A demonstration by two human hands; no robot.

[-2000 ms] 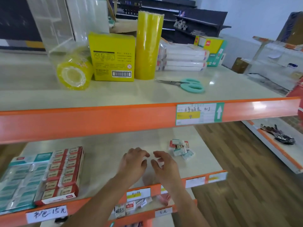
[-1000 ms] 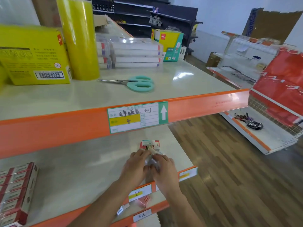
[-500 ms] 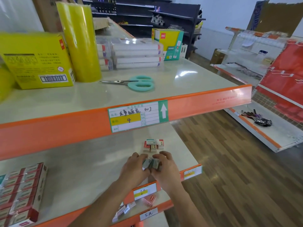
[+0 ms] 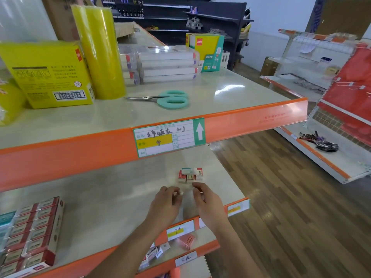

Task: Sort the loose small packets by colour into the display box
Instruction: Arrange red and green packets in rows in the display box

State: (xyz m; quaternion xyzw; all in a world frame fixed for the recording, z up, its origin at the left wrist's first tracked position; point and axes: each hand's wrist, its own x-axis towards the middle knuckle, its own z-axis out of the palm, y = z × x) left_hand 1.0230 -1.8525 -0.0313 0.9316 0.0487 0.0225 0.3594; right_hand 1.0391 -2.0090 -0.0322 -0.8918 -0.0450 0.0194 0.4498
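Several loose small packets point(image 4: 190, 174), red-and-white with one teal on top, lie in a little pile on the middle shelf point(image 4: 112, 189). Just in front of the pile are my left hand point(image 4: 165, 203) and my right hand point(image 4: 208, 201), a few centimetres apart with fingers curled. A faint clear film point(image 4: 187, 197) seems stretched between their pinching fingertips. The display box point(image 4: 32, 235) stands at the shelf's left end, with rows of red packets and teal ones at its far left.
The top shelf carries green-handled scissors point(image 4: 170, 99), a yellow box point(image 4: 48, 75), a yellow tape roll stack point(image 4: 100, 53) and clear cases point(image 4: 166, 65). Loose packets point(image 4: 186, 240) lie on the shelf below. Wooden floor lies to the right.
Both hands held small packets pressed together between them half a second ago. Now the hands have drawn apart and those packets are out of sight. The camera view moved slightly closer.
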